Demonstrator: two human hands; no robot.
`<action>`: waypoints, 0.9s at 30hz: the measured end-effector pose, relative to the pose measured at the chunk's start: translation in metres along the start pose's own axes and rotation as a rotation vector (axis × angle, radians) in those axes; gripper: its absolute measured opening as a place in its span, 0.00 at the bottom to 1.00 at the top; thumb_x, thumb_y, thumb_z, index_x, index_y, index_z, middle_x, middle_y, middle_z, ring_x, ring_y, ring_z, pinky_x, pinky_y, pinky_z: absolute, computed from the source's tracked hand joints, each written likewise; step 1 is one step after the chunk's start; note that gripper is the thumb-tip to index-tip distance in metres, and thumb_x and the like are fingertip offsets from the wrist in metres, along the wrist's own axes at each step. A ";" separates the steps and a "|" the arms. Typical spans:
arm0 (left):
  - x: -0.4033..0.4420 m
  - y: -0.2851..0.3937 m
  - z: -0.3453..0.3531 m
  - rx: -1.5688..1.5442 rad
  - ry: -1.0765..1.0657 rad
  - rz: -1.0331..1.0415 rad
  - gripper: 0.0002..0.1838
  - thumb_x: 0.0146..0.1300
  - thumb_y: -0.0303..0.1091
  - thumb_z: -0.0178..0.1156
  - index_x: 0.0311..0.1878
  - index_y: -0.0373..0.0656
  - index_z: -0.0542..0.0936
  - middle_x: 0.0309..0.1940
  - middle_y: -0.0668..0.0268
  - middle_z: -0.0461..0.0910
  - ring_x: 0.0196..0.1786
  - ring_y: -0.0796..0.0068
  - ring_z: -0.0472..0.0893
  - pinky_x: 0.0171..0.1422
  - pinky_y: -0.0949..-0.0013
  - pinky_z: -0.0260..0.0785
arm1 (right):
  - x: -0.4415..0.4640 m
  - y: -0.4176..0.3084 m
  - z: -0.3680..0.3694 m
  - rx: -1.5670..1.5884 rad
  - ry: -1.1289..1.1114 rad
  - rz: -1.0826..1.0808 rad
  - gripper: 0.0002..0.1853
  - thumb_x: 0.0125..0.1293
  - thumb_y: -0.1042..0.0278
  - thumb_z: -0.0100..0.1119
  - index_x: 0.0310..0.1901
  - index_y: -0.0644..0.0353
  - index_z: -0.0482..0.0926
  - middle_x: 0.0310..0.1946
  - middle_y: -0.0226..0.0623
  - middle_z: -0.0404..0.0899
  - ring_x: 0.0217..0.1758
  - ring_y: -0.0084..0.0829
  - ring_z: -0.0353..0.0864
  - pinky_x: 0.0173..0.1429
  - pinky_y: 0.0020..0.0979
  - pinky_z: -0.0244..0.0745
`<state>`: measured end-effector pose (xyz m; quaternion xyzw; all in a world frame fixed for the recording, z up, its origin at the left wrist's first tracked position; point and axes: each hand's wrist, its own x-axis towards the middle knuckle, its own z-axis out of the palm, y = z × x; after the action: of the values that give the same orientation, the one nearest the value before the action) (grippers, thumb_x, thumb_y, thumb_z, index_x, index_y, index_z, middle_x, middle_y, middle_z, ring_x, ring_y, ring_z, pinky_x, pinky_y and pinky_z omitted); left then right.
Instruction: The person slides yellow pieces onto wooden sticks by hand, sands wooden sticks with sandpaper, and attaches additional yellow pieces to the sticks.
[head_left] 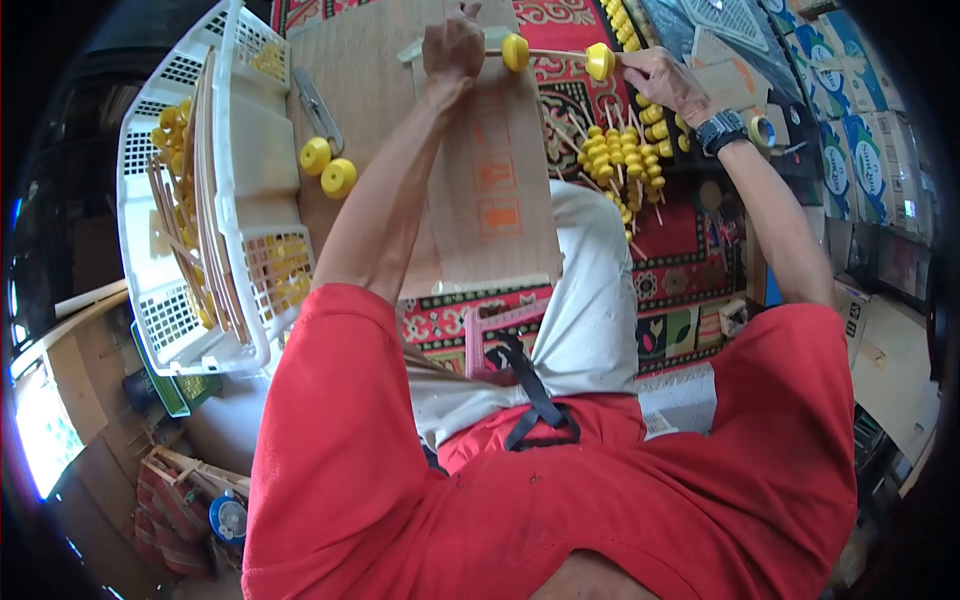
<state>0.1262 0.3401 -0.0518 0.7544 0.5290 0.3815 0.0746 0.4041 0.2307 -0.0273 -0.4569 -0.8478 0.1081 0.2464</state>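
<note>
A thin wooden stick point(556, 53) spans the gap between my hands at the top of the view. Two yellow spool-shaped pieces are threaded on it, one point(515, 52) near my left hand point(453, 50) and the other point(599, 62) against the fingers of my right hand point(668, 82). My left hand is closed around the stick's left end above the cardboard. The right hand, with a watch point(721, 130) on its wrist, pinches the other end; its exact fingertip contact is partly hidden. Two loose yellow pieces point(327, 167) lie on the cardboard point(400, 150).
On the left stands a white plastic basket point(240, 200) with sticks and yellow pieces. A box cutter point(318, 110) lies beside it. Several sticks with yellow pieces point(622, 158) are piled on the patterned red carpet point(680, 235). Stacked cartons point(868, 160) line the right side.
</note>
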 end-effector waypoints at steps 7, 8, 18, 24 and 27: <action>-0.101 0.014 -0.063 -0.076 0.001 -0.020 0.13 0.68 0.42 0.55 0.33 0.43 0.79 0.25 0.53 0.80 0.27 0.50 0.80 0.28 0.55 0.70 | -0.069 -0.111 0.013 0.079 -0.056 0.039 0.02 0.58 0.80 0.56 0.30 0.68 0.74 0.22 0.49 0.75 0.26 0.48 0.77 0.30 0.38 0.69; -0.123 0.019 -0.077 -0.048 -0.023 -0.033 0.13 0.67 0.42 0.56 0.33 0.44 0.79 0.24 0.54 0.80 0.25 0.52 0.79 0.26 0.57 0.69 | -0.086 -0.128 0.019 0.073 -0.076 0.036 0.04 0.56 0.81 0.57 0.27 0.68 0.73 0.21 0.48 0.75 0.24 0.46 0.77 0.28 0.37 0.68; -0.283 0.047 -0.208 0.111 -0.241 0.013 0.08 0.68 0.32 0.52 0.45 0.42 0.77 0.32 0.56 0.78 0.32 0.58 0.80 0.36 0.60 0.70 | -0.197 -0.315 0.035 0.051 0.015 0.030 0.06 0.61 0.74 0.55 0.28 0.64 0.76 0.19 0.48 0.74 0.23 0.47 0.76 0.27 0.41 0.68; -0.302 0.136 -0.319 -0.970 0.363 -0.552 0.28 0.65 0.34 0.60 0.63 0.40 0.59 0.57 0.54 0.68 0.56 0.63 0.72 0.60 0.62 0.65 | -0.191 -0.429 0.019 0.490 0.306 0.597 0.05 0.66 0.74 0.54 0.37 0.67 0.78 0.21 0.50 0.74 0.23 0.45 0.77 0.27 0.35 0.67; -0.304 0.154 -0.317 -1.236 0.104 -0.640 0.35 0.59 0.33 0.66 0.64 0.39 0.57 0.51 0.54 0.72 0.48 0.65 0.78 0.50 0.66 0.72 | -0.177 -0.448 0.024 0.494 0.334 0.357 0.06 0.67 0.77 0.51 0.41 0.67 0.77 0.22 0.47 0.72 0.21 0.40 0.75 0.28 0.33 0.68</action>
<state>-0.0129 -0.0781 0.0983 0.3617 0.4140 0.6074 0.5734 0.1499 -0.1650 0.0786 -0.5360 -0.6507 0.2753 0.4620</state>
